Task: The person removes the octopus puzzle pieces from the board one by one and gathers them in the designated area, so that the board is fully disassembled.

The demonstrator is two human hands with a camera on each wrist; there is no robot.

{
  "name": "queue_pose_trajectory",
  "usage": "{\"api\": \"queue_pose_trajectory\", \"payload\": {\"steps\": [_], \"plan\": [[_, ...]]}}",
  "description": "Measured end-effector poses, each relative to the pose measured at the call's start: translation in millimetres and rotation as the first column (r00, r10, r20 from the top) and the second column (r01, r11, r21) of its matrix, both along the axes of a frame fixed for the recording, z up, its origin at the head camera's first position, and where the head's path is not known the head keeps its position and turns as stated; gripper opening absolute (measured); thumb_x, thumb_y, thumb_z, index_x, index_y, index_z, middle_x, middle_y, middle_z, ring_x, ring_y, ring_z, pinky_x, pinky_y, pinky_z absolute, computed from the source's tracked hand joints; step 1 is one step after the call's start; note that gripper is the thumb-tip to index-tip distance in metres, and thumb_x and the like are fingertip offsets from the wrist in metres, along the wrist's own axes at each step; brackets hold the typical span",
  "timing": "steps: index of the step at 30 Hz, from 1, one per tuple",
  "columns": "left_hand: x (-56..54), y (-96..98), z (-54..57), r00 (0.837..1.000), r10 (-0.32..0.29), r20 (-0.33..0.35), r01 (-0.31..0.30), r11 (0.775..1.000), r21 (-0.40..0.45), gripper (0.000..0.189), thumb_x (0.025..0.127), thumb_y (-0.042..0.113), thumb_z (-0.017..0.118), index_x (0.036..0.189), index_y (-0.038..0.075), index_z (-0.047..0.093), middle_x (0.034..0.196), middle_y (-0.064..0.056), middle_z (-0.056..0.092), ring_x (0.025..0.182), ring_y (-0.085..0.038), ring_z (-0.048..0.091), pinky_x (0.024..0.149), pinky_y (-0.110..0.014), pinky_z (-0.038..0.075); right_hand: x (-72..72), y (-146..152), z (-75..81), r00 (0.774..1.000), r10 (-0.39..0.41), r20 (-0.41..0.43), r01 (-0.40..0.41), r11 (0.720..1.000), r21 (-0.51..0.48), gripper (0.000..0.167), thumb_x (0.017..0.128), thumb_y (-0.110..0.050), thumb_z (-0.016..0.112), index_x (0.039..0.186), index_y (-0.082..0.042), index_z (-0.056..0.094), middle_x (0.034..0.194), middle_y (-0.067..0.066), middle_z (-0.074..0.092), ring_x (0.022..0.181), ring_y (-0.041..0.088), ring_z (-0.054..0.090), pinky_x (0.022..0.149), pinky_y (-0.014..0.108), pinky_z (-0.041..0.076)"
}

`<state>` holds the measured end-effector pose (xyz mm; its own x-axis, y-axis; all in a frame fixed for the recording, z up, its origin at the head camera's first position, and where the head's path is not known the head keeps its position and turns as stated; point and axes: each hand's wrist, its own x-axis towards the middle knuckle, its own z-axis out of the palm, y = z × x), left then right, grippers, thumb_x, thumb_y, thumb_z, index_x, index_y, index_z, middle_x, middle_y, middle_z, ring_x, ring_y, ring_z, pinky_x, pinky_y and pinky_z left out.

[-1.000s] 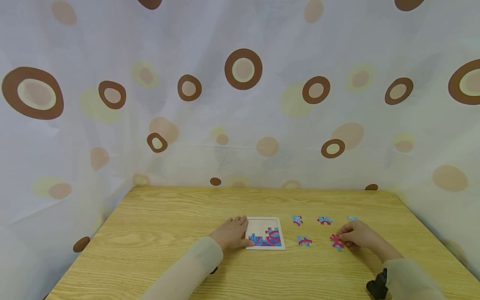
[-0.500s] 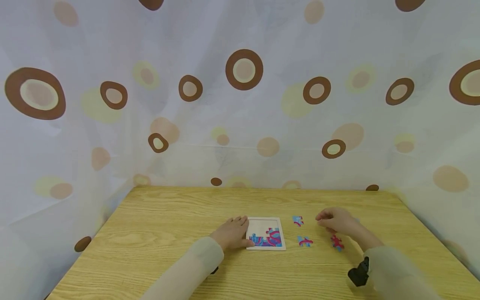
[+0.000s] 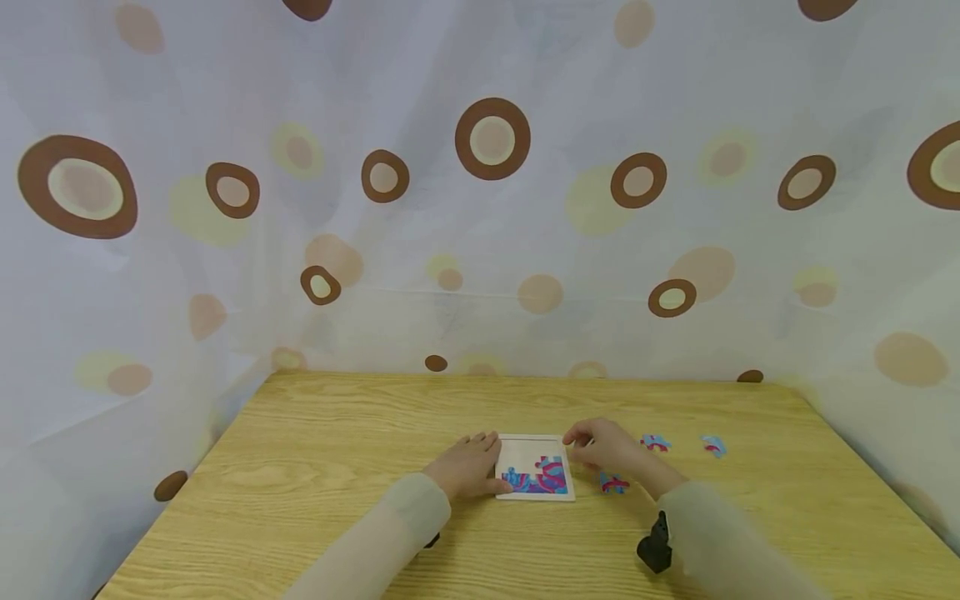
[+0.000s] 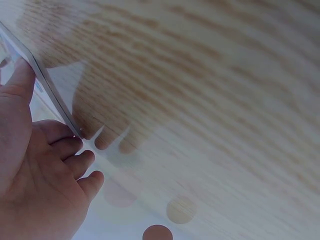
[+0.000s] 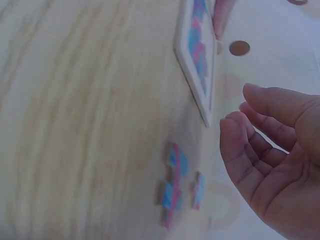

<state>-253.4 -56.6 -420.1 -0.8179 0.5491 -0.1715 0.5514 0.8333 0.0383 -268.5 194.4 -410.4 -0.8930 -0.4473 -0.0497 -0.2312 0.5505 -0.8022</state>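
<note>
In the head view, a shallow square puzzle tray (image 3: 536, 497) lies on the table, its lower part filled with blue, purple and pink jigsaw pieces. My left hand (image 3: 463, 468) rests along its left side; in the left wrist view the thumb (image 4: 22, 80) lies over the rim. My right hand (image 3: 611, 450) hovers beside the tray's right edge. In the right wrist view its thumb and fingers stand apart with nothing between them. Below that hand are a blue-and-pink jigsaw piece (image 5: 173, 185) and a smaller-looking piece (image 5: 198, 190).
Two more jigsaw pieces lie farther right, a near one (image 3: 656, 442) and a far one (image 3: 713, 446). The right forearm covers the spot where the red piece lay. A patterned sheet (image 3: 480, 333) hangs behind the wooden table (image 3: 337, 450).
My right hand has left the red piece and travelled left over the other pieces to the tray's right edge, uncovering the far right pieces. The left hand stays at the tray.
</note>
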Motion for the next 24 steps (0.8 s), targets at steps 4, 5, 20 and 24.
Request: {"api": "queue_pose_trajectory", "payload": {"steps": [4,5,20,24], "plan": [[-0.6,0.0,-0.8,1.0,0.0,-0.002,0.0,1.0,0.001,0.076,0.089,0.054,0.047,0.143,0.004,0.031,0.147,-0.009,0.029,0.134,-0.022,0.025,0.108,-0.034,0.021,0.4,-10,-7.5,0.999,0.031,-0.012,-0.031,0.999,0.032,0.017,0.085,0.002,0.061,0.1,0.007,0.059,0.071,0.007,0.054,0.05,0.016,0.046,0.046,0.028,0.043],[-0.6,0.1,-0.6,1.0,0.0,-0.001,0.0,1.0,0.004,0.076,0.089,0.054,0.048,0.143,0.004,0.031,0.147,-0.009,0.03,0.134,-0.022,0.026,0.108,-0.034,0.021,0.8,-12,-8.6,0.999,0.039,-0.015,-0.039,0.998,0.042,0.017,0.084,0.002,0.062,0.1,0.007,0.059,0.07,0.007,0.054,0.05,0.016,0.046,0.046,0.028,0.043],[-0.5,1.2,-2.1,1.0,0.009,-0.011,-0.009,1.0,-0.018,0.076,0.088,0.055,0.047,0.144,0.006,0.031,0.147,-0.007,0.029,0.134,-0.021,0.025,0.108,-0.034,0.021,1.1,-21,-14.4,0.999,0.02,-0.037,-0.015,0.992,0.128,0.015,0.08,0.004,0.066,0.093,0.002,0.058,0.064,0.004,0.048,0.047,0.014,0.044,0.044,0.026,0.038],[-1.4,1.4,-3.3,1.0,0.009,-0.009,-0.009,1.0,-0.025,0.076,0.088,0.056,0.047,0.144,0.006,0.031,0.147,-0.007,0.029,0.134,-0.021,0.025,0.108,-0.034,0.022,0.4,-21,-15.0,0.997,0.029,-0.074,-0.017,0.988,0.153,0.017,0.078,0.005,0.068,0.09,0.0,0.056,0.065,0.004,0.046,0.047,0.012,0.043,0.043,0.025,0.039]]}}
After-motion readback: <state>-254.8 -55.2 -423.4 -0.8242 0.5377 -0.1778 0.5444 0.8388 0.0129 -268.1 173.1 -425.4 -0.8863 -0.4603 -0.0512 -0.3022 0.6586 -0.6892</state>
